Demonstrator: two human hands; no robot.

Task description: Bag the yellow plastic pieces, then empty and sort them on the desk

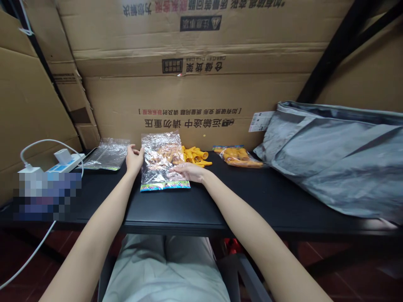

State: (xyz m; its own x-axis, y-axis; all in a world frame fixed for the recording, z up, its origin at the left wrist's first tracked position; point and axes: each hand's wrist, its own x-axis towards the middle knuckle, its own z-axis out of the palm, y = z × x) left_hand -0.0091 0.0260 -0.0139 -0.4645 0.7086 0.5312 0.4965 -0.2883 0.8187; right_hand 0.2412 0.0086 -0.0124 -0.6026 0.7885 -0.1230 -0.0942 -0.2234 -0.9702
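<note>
A clear plastic bag (pixel 157 173) with a colourful printed strip along its near edge is held up over the table, between my hands. My left hand (pixel 134 160) has its fingers closed at the bag's left edge. At the lower right of the bag, my right hand (pixel 190 172) pinches the film, with its fingertips partly blurred by the plastic. Behind the bag lies a pile of orange-yellow, flared tube-shaped pieces (pixel 197 155), some seen through the film. I cannot tell whether any piece is inside the bag.
Flat clear bags (pixel 110 155) lie at left, near a power strip (pixel 66 164) with white plugs and a cable. A filled bag of orange-yellow pieces (pixel 237 157) lies at right. Beyond it stands a large grey fabric bag (pixel 333 159). Cardboard (pixel 195 92) walls the back.
</note>
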